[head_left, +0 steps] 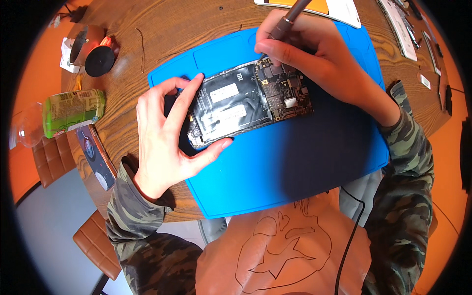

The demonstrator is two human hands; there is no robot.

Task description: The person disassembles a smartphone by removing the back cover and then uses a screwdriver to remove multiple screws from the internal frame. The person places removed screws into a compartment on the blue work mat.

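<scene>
Your left hand clasps the left end of the opened black rectangular smartphone; your right hand, lengthwise opposite, grips a grey cylindrical screwdriver over the dark circuit board.

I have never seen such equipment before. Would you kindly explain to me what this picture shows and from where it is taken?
There is no machine here: you see a person's own two bare hands. A wide fisheye camera worn on the head looks down, so straight edges bend near the rim, and the forearms come in from below in camouflage sleeves.

On the wooden table lies a blue mat, and on it an opened phone with its circuit board bare. The left hand spreads around one end of the phone; how firmly it grips is hard to tell. The right hand holds a slim dark tool over the board. Farther left stands a green package.
</scene>
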